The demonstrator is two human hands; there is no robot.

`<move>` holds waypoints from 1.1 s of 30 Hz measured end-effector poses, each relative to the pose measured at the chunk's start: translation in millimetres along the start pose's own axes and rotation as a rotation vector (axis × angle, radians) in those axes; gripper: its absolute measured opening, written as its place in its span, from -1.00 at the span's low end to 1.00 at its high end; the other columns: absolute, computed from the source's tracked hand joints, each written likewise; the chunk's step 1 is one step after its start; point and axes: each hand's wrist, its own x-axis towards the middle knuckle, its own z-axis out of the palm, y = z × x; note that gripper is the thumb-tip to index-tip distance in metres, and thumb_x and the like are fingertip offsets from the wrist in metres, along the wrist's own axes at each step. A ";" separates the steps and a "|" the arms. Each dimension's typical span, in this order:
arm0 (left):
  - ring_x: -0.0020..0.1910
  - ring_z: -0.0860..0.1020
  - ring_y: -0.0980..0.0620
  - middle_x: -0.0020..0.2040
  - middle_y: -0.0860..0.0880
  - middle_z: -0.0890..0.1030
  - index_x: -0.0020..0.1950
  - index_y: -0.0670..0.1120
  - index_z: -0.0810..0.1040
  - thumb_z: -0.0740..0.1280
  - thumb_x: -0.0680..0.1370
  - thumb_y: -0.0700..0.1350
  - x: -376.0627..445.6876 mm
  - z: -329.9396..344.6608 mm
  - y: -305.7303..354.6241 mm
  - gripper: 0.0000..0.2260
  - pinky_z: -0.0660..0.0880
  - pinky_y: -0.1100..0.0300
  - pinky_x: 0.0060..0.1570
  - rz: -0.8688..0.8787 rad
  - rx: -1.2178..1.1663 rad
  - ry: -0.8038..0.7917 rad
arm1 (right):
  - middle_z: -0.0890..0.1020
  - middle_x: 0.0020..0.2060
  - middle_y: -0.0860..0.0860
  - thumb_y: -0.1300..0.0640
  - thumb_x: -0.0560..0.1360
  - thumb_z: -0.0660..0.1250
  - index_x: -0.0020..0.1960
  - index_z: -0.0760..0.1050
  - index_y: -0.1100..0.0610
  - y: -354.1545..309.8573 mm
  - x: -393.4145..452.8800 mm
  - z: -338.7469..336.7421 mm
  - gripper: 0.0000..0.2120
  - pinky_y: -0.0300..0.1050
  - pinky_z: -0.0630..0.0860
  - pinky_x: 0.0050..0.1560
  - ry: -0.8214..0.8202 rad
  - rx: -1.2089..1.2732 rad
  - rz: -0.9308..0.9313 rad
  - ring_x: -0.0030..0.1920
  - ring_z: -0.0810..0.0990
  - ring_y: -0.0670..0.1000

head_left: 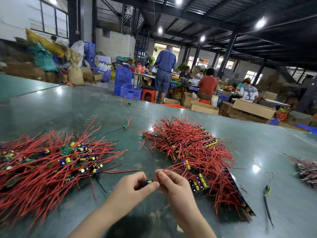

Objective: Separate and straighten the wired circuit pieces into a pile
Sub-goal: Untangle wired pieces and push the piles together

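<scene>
Your left hand (pixel 135 186) pinches a small circuit piece (pixel 147 182) between thumb and curled fingers, near the table's (pixel 72 107) near edge and about midway along it. Your right hand (pixel 173 183) sits just beside it, its fingers closed on the piece's red wire (pixel 173 167), which arcs up and away to the right toward the tangled heap (pixel 187 145). That heap of unsorted wired pieces lies just beyond and right of your hands, running from the middle of the table down toward the near right, where it rests on a dark strip of joined boards (pixel 240 198).

The sorted pile (pixel 49 162) spreads over the near left part of the table, its red wires fanning toward the left edge and toward you; its nearest wire tips lie close to your left hand. Between the two masses a bare lane of green table runs from your hands toward the far edge, with only one stray piece (pixel 125 126) lying in it, and a second stray piece (pixel 129 103) close to the far edge. To the right, past the tangled heap, the table is bare up to a single loose piece with dark leads (pixel 268 189) and a smaller bundle (pixel 307 170) at the right edge.

Beyond the far edge stand blue crates (pixel 127 83), cardboard boxes (pixel 253 108) and other workers (pixel 165 73).
</scene>
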 end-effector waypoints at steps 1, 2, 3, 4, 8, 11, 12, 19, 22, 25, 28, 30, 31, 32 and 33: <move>-0.48 0.21 0.18 -0.51 0.10 0.28 -0.35 -0.05 0.32 0.43 0.34 0.27 0.6 0.3 -2.1 -0.54 0.14 0.31 -0.44 0.064 0.094 0.066 | 0.64 -0.35 0.05 0.29 0.45 0.31 -0.28 0.68 0.16 -1.4 -0.6 0.6 -0.79 -0.20 0.51 -0.15 -0.025 0.051 0.024 -0.28 0.57 -0.04; -0.49 0.21 0.17 -0.52 0.10 0.27 -0.37 -0.04 0.30 0.39 0.34 0.27 1.0 -0.1 -2.7 -0.56 0.14 0.30 -0.44 0.106 0.131 0.107 | 0.63 -0.36 0.06 0.29 0.43 0.31 -0.30 0.67 0.18 -2.9 -0.7 0.7 -0.80 -0.27 0.53 -0.20 -0.054 0.115 0.052 -0.32 0.57 -0.07; -0.49 0.21 0.17 -0.53 0.09 0.26 -0.38 -0.03 0.30 0.37 0.36 0.27 1.2 -1.1 -2.5 -0.57 0.14 0.31 -0.46 0.134 0.130 0.124 | 0.61 -0.36 0.07 0.28 0.40 0.32 -0.32 0.67 0.19 -4.8 -1.3 1.1 -0.81 -0.30 0.52 -0.24 -0.082 0.177 0.078 -0.35 0.56 -0.08; -0.50 0.20 0.17 -0.53 0.09 0.26 -0.39 -0.03 0.31 0.37 0.38 0.27 1.7 -2.3 -1.9 -0.56 0.14 0.32 -0.47 0.153 0.123 0.142 | 0.60 -0.37 0.07 0.28 0.36 0.32 -0.33 0.66 0.21 -5.8 -1.5 1.3 -0.84 -0.32 0.52 -0.27 -0.103 0.232 0.099 -0.37 0.54 -0.09; -0.50 0.20 0.15 -0.55 0.09 0.26 -0.40 -0.03 0.29 0.39 0.40 0.23 2.7 -3.0 2.2 -0.56 0.12 0.28 -0.46 0.162 0.139 0.240 | 0.61 -0.38 0.07 0.28 0.32 0.33 -0.30 0.66 0.25 -5.7 0.8 0.5 -0.86 -0.32 0.54 -0.31 -0.056 0.327 0.134 -0.40 0.55 -0.10; -0.50 0.20 0.15 -0.54 0.08 0.25 -0.40 -0.03 0.29 0.32 0.37 0.20 1.9 -4.5 3.8 -0.63 0.13 0.27 -0.45 0.153 0.131 0.245 | 0.60 -0.39 0.06 0.28 0.33 0.32 -0.27 0.65 0.26 -7.4 1.9 -1.1 -0.87 -0.33 0.54 -0.34 0.001 0.375 0.135 -0.43 0.54 -0.11; -0.50 0.20 0.15 -0.54 0.08 0.26 -0.40 -0.03 0.28 0.31 0.36 0.19 1.7 -4.7 4.5 -0.64 0.13 0.28 -0.46 0.152 0.128 0.233 | 0.59 -0.40 0.06 0.27 0.32 0.32 -0.27 0.64 0.26 -8.4 1.7 -1.5 -0.88 -0.33 0.54 -0.35 0.006 0.377 0.135 -0.44 0.53 -0.11; -0.50 0.21 0.13 -0.55 0.07 0.26 -0.39 -0.03 0.27 0.33 0.38 0.16 3.1 -9.8 2.4 -0.64 0.14 0.28 -0.44 0.135 0.142 0.242 | 0.60 -0.38 0.04 0.34 0.49 0.27 -0.32 0.66 0.23 -10.7 5.0 -9.9 -0.73 -0.36 0.49 -0.38 0.148 0.286 0.058 -0.43 0.51 -0.14; -0.50 0.23 0.13 -0.54 0.08 0.27 -0.39 -0.05 0.27 0.39 0.46 0.03 5.1 -12.9 -1.5 -0.64 0.16 0.28 -0.43 0.125 0.176 0.270 | 0.65 -0.34 -0.04 0.32 0.48 0.31 -0.32 0.69 0.17 -12.6 3.4 -8.9 -0.73 -0.37 0.50 -0.35 0.150 0.126 -0.014 -0.34 0.58 -0.17; -0.49 0.21 0.13 -0.54 0.08 0.26 -0.37 -0.08 0.28 0.34 0.41 0.13 6.3 -16.1 -2.6 -0.63 0.16 0.25 -0.42 0.119 0.181 0.299 | 0.68 -0.33 -0.02 0.33 0.47 0.31 -0.31 0.70 0.14 -16.4 3.5 -10.4 -0.73 -0.38 0.51 -0.34 0.192 0.216 -0.042 -0.35 0.60 -0.18; -0.49 0.22 0.12 -0.54 0.07 0.28 -0.37 -0.06 0.28 0.32 0.39 0.17 6.5 -17.6 -4.0 -0.63 0.16 0.18 -0.39 0.109 0.208 0.310 | 0.67 -0.35 -0.03 0.32 0.48 0.32 -0.33 0.69 0.11 -18.2 4.4 -16.6 -0.70 -0.37 0.51 -0.33 0.201 0.129 -0.032 -0.36 0.59 -0.18; -0.50 0.25 0.10 -0.55 0.07 0.31 -0.38 -0.04 0.28 0.38 0.43 0.10 7.1 -18.9 -5.1 -0.63 0.19 0.12 -0.38 0.103 0.252 0.316 | 0.68 -0.30 -0.03 0.25 0.48 0.36 -0.30 0.70 0.04 -18.0 5.2 -19.9 -0.75 -0.32 0.50 -0.25 0.204 -0.075 -0.068 -0.28 0.61 -0.14; -0.50 0.26 0.10 -0.55 0.08 0.32 -0.39 -0.02 0.28 0.40 0.44 0.08 7.1 -19.5 -5.1 -0.64 0.20 0.11 -0.38 0.101 0.273 0.318 | 0.69 -0.28 -0.03 0.23 0.47 0.37 -0.27 0.70 0.00 -18.7 4.6 -20.8 -0.77 -0.30 0.49 -0.21 0.220 -0.140 -0.089 -0.24 0.62 -0.12; -0.50 0.27 0.10 -0.55 0.08 0.34 -0.39 -0.01 0.28 0.40 0.44 0.08 7.0 -19.7 -4.9 -0.64 0.21 0.10 -0.38 0.098 0.293 0.320 | 0.70 -0.28 -0.04 0.21 0.47 0.37 -0.25 0.70 -0.02 -18.5 5.2 -22.5 -0.78 -0.30 0.49 -0.19 0.240 -0.158 -0.105 -0.22 0.62 -0.12; -0.51 0.28 0.10 -0.55 0.09 0.36 -0.38 0.00 0.28 0.40 0.44 0.09 6.9 -19.7 -4.4 -0.64 0.23 0.10 -0.38 0.097 0.316 0.322 | 0.70 -0.28 -0.04 0.21 0.48 0.37 -0.24 0.70 -0.02 -18.5 6.0 -23.3 -0.78 -0.30 0.50 -0.18 0.260 -0.133 -0.109 -0.22 0.62 -0.12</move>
